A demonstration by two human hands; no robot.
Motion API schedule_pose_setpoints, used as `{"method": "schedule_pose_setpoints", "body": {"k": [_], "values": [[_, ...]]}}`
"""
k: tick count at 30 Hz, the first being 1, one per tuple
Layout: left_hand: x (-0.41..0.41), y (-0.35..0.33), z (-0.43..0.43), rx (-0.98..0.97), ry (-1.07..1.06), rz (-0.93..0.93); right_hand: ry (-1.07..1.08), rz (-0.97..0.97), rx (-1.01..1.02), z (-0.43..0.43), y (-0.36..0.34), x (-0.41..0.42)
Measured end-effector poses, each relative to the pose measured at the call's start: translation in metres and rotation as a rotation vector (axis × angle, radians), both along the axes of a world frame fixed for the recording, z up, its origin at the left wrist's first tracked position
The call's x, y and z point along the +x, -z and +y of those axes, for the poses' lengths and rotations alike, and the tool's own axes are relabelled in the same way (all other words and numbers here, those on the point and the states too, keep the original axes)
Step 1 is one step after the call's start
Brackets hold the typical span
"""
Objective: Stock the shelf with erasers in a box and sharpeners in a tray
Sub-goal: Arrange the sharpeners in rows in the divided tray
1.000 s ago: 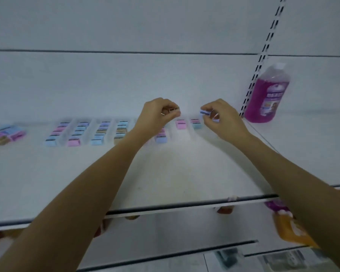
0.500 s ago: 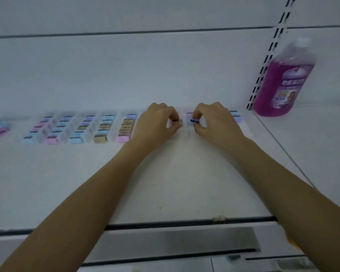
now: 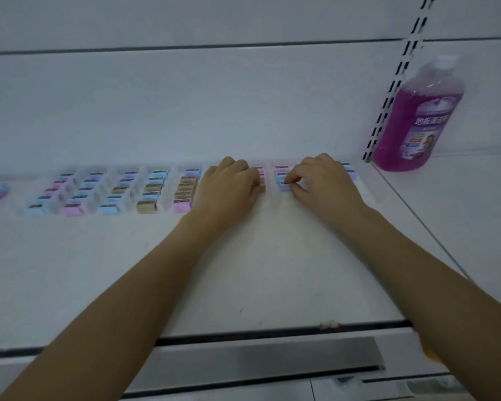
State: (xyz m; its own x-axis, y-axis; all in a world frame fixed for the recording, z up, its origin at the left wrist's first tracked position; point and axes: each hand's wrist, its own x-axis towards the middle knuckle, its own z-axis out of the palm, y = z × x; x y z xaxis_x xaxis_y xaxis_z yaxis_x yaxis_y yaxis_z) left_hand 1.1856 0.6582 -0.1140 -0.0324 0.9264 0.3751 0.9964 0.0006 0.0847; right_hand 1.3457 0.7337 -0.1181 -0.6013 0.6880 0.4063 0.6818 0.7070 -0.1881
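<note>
Hands at tray (image 3: 168, 198).
Right hand (image 3: 326, 180) pinches blue sharpener (image 3: 284, 186); left hand (image 3: 229, 191) curls on tan sharpener (image 3: 261, 188). Bottle (image 3: 417, 117) stands right.

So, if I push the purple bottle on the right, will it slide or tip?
The purple bottle looks nearly full, so it is probably heavy; pushed low, it likely slides. It stands tall and upright, so a push near its top may tip it.
</note>
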Motion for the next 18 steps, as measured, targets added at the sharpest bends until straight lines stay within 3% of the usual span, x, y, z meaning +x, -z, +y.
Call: {"method": "schedule_pose_setpoints", "body": {"k": [18], "values": [[-0.0029,0.0063,-0.0028,0.055,0.046,0.013,-0.02,0.047,-0.019,-0.0049,0.0014,0.0025]]}}
